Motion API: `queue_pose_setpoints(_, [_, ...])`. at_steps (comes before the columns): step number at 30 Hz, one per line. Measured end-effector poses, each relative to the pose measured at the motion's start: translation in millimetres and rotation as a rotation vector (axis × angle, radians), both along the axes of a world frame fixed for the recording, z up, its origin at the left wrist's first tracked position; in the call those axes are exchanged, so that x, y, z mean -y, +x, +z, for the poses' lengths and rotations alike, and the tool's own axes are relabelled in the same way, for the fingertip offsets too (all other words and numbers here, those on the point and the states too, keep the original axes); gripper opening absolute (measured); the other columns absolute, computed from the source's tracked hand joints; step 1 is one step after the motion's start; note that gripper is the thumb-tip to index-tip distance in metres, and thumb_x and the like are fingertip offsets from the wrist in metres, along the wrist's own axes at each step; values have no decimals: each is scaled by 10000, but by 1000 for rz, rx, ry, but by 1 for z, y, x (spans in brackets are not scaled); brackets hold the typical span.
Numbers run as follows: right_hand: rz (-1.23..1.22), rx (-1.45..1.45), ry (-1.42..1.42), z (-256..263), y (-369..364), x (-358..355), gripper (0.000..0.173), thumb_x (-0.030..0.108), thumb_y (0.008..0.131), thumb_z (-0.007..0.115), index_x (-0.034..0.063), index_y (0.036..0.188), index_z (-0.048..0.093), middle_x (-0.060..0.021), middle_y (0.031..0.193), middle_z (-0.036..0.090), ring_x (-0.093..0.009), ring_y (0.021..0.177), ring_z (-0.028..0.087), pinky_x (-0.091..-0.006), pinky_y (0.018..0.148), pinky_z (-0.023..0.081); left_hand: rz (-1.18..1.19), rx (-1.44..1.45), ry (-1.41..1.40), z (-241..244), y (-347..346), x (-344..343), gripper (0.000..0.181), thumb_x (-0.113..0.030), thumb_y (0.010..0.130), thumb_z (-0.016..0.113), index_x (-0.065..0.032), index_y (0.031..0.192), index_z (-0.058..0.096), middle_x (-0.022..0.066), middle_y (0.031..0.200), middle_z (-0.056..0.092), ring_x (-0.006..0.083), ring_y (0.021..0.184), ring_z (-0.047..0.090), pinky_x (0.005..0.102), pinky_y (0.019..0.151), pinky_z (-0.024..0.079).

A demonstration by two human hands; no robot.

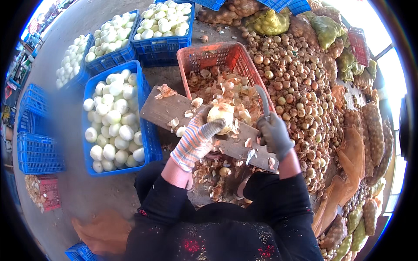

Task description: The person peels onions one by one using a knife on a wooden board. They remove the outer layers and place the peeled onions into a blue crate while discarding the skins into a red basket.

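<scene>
Over a wooden board (169,109), my left hand (199,133), in a striped glove with grey fingertips, grips a large onion (220,118). Brown papery skin still covers the top of this onion, while its side shows pale. My right hand (276,133), in a grey glove, is closed around the handle of a knife (263,98) with a curved blade. The blade points up and away from me, apart from the onion. Loose onion skins (238,98) fill much of a red plastic crate (215,56) beyond the board. Scraps of skin and small onion pieces lie on the board.
At my left stands a blue crate (143,98) of peeled white onions (114,117), with more such crates behind it. Unpeeled onions (294,94) are heaped at right, backed by full mesh sacks (372,133). Blue crates (39,151) stand far left. Skins litter the floor by my feet.
</scene>
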State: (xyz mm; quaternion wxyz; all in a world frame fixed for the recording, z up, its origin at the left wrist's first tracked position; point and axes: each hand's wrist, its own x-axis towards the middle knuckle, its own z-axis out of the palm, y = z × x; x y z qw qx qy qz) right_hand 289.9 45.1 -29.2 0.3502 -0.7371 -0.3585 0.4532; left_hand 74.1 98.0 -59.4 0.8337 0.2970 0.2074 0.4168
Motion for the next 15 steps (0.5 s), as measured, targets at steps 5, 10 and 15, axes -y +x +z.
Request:
queue_pose_setpoints(5, [516, 143, 36, 71, -26, 33, 116, 145, 885, 549, 32, 867, 526, -23, 674, 562, -60, 526, 535, -210, 447, 415, 11, -463, 364, 4, -8, -6, 627, -149, 683, 786, 7, 1200, 467, 87, 1072, 571, 140, 945, 580, 289, 796, 508])
queue_pose_setpoints(10, [707, 546, 95, 57, -34, 37, 295, 287, 856, 540, -7, 847, 506, -214, 706, 581, -404, 728, 591, -451, 637, 454, -126, -627, 394, 23, -10, -3, 675, -121, 663, 786, 21, 1233, 455, 85, 1010, 610, 119, 912, 582, 257, 773, 499])
queue_pose_setpoints(15, [735, 575, 64, 56, -38, 35, 284, 284, 855, 530, 3, 847, 492, -210, 692, 574, -404, 720, 584, -460, 636, 453, -55, -626, 358, 7, -13, -3, 625, -154, 690, 765, 16, 1214, 470, 85, 990, 614, 126, 862, 600, 250, 750, 505])
